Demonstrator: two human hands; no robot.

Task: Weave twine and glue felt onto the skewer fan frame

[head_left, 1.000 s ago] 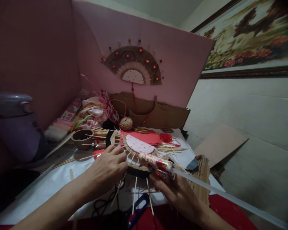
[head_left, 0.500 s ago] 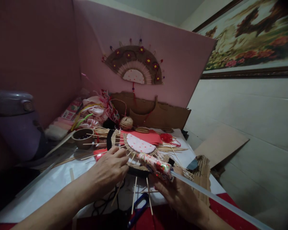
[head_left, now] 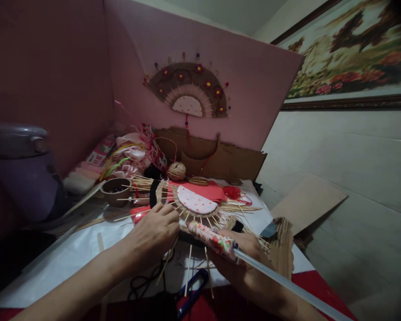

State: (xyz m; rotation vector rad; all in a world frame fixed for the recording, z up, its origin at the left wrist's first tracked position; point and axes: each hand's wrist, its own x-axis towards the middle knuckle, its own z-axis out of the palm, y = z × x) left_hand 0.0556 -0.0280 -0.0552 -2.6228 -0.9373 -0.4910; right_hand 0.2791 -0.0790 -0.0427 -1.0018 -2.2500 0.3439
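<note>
A half-round fan [head_left: 196, 201] lies on the table, with a white, red-dotted centre, wooden sticks and a twine and black band along its outer edge. My left hand [head_left: 162, 224] has its fingers curled round the fan's near-left edge; its fingertips are partly hidden. In my right hand [head_left: 243, 258] is a flower-patterned glue gun [head_left: 214, 238], a long clear glue stick [head_left: 287, 281] running out of its back. The nozzle points left, over the band on the fan's near side. Whether it touches the band, I cannot tell.
Blue-handled scissors [head_left: 194, 292] and black cord [head_left: 143, 283] lie in front. Behind are a brown bowl [head_left: 115, 200], a twine ball [head_left: 177, 171] and red yarn [head_left: 231, 192]. A purple bottle [head_left: 20, 174] stands left. A finished fan [head_left: 190, 82] hangs on the pink board.
The glue gun in my right hand has shifted slightly left and down along the fan's near edge. My left hand has stayed nearly still on the fan.
</note>
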